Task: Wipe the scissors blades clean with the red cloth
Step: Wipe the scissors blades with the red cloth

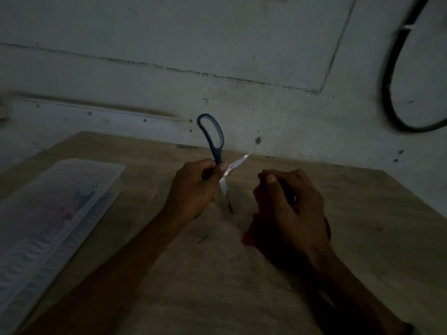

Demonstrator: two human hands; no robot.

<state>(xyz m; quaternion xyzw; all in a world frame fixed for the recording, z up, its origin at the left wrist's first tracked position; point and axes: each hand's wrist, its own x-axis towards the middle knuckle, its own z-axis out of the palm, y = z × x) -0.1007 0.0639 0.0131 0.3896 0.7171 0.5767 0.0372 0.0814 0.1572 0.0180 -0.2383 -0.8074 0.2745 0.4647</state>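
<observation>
Evidently the work stands between strokes: the scissors [219, 163] are held up over the wooden table [362, 213] with their blades spread wide, one blade [238, 162] pointing up and away to the right, the other [226, 193] pointing down toward the tabletop. The left hand [193, 189] grips them near the pivot, fingers curled round the dark handle, whose blue loop [211, 131] stands above the fist. The right hand [290, 204] is closed on the red cloth [251, 235], which bunches under the palm and hangs dark below it; that hand sits just beside the blades but apart from them. No cloth touches steel now. Next, I judge, the cloth must be brought onto one blade, pinched flat round it and drawn from pivot to tip, keeping fingers off the edge. A clear plastic box [60, 213] lies at the left
</observation>
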